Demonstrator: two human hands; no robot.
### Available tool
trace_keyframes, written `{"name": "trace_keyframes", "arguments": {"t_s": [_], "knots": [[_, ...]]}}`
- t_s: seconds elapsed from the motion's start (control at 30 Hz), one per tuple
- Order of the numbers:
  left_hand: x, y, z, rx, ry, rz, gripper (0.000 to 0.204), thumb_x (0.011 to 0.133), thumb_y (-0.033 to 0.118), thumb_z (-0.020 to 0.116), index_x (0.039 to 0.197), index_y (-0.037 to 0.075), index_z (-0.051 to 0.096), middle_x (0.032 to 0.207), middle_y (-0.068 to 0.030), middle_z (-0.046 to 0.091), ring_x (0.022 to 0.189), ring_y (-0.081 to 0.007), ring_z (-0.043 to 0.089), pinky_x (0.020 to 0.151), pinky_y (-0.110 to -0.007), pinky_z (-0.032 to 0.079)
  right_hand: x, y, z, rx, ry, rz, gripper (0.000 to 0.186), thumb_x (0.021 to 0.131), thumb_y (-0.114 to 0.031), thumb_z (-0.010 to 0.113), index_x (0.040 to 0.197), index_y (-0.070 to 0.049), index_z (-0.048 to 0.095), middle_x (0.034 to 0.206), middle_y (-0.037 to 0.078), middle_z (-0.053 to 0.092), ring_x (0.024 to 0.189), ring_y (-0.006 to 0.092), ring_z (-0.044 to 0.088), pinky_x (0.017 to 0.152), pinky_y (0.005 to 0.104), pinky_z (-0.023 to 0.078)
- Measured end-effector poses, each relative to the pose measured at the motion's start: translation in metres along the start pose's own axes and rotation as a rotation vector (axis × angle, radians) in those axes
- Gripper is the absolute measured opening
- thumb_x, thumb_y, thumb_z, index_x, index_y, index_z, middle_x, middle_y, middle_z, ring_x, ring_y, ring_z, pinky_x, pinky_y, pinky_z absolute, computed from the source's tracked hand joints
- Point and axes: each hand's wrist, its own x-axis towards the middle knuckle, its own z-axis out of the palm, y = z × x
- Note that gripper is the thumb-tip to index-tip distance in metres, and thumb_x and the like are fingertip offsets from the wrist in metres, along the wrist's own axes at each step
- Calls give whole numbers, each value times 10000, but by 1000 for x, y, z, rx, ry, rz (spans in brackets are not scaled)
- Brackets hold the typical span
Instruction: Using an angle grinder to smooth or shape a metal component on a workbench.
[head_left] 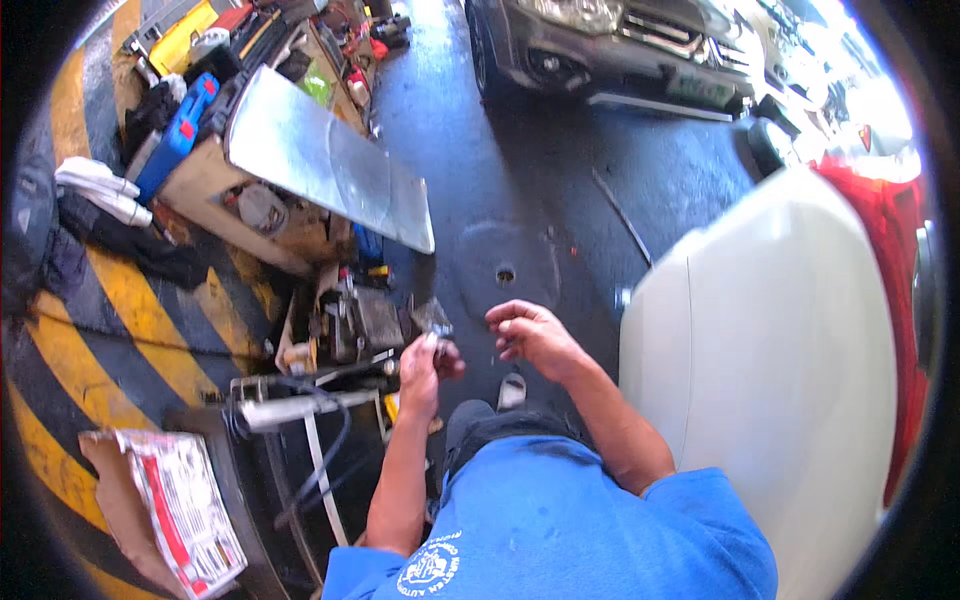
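Observation:
My left hand (424,372) is closed in front of my body, thumb up, pinching a small, crumpled, see-through plastic bag (432,317). The bag's contents are too small to make out. Level with it, a short gap to the right, my right hand (540,342) has its fingers curled, with thumb and fingertips close together. Whatever may be between those fingertips is too small to tell. Neither hand touches the other. Beneath them lies the dark floor (480,260), and a light-toed shoe (512,390) shows below.
At left, a bare metal panel (320,160) leans over a cluttered bench with a blue case (180,135). A dark cabinet (290,470) and a torn carton (185,510) are nearer. A white car panel (760,330) bounds the right; a grey car (610,50) stands ahead. A thin rod (622,215) lies on the floor.

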Motion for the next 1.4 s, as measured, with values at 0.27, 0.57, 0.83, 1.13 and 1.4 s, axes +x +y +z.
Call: {"name": "trace_keyframes", "arguments": {"t_s": [0.27,0.57,0.83,1.13,1.4], "knots": [[226,22,-29,-87,219,-78,263,878,291,546,736,70,552,641,-52,591,506,-156,585,466,-291,499,268,-134,-41,-443,-239,34,203,869,-140,556,1039,-34,589,761,-14,543,625,55,510,545,217,456],[609,232,32,-70,141,-143,222,851,231,615,809,14,596,704,-82,630,565,-165,623,534,-274,525,543,-336,-135,-421,114,223,145,845,-101,554,954,-22,608,683,-3,505,577,82,466,508,254,432],[932,363,101,370,-75,-59,287,889,271,561,768,11,570,658,-69,609,534,-134,604,487,-249,494,778,-506,-219,-217,290,114,205,800,-67,538,993,-13,584,712,21,528,593,102,494,522,262,440],[1168,422,82,-168,302,-226,183,850,246,604,861,65,576,715,-100,639,593,-191,636,530,-318,537,1127,-757,-198,-345,15,122,183,837,-117,562,998,-33,582,741,-15,508,599,77,477,517,244,435],[1471,488,18,-605,357,-170,88,840,183,602,827,97,617,761,-87,652,645,-192,644,589,-322,556,1454,-893,-187,-384,-149,19,167,848,-132,562,993,-52,582,708,-25,497,593,76,467,513,251,428]]}}
